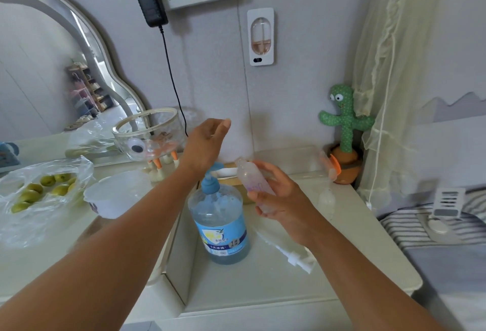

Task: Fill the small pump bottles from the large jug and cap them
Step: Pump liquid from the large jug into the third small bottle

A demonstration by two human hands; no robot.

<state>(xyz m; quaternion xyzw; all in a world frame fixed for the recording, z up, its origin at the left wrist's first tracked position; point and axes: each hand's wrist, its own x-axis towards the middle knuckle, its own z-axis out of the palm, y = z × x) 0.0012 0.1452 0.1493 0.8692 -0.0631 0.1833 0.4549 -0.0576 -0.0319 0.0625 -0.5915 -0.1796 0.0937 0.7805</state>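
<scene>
A large clear jug (222, 222) with blue liquid, a blue label and a blue pump head (210, 180) stands on the low white table (263, 286). My left hand (207, 144) hovers above the pump head, fingers relaxed and holding nothing. My right hand (278, 196) grips a small uncapped translucent bottle (249, 175), tilted with its mouth next to the pump spout. A white pump cap with its tube (286, 251) lies on the table right of the jug. Another small clear bottle (326, 199) stands further right.
A white lidded tub (115, 194) and a plastic bag of green fruit (39, 191) sit on the dresser at left, behind them a glass bowl (152, 133) and a mirror (47, 67). A cactus toy (344, 130) stands in the far right corner. A striped bed (434, 228) lies right.
</scene>
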